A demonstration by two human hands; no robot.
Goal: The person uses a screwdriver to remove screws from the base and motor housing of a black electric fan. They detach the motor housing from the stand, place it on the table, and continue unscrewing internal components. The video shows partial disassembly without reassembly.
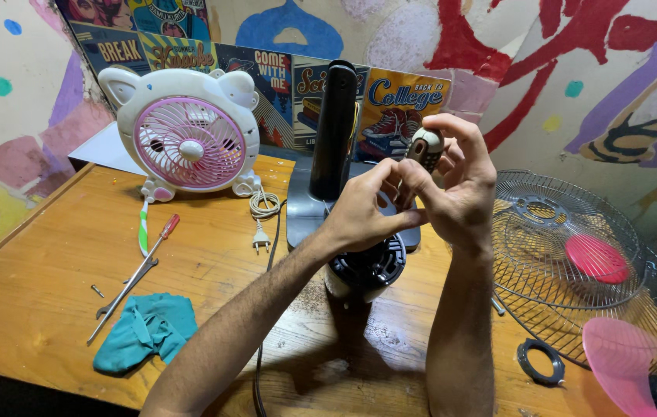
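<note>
Both forearms bare, rising from the near edge of the bench and meeting above its middle; left hand (pixel 359 212) pinching with curled fingers; right hand (pixel 456 185) cupped, fingertips closed against it.

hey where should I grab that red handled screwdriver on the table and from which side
Probably take the screwdriver by its red handle, the thick end pointing toward the small white and pink fan. Come straight down from above: it lies flat on the wooden table, with a wrench crossing the thin shaft and a teal cloth near its tip.
</note>
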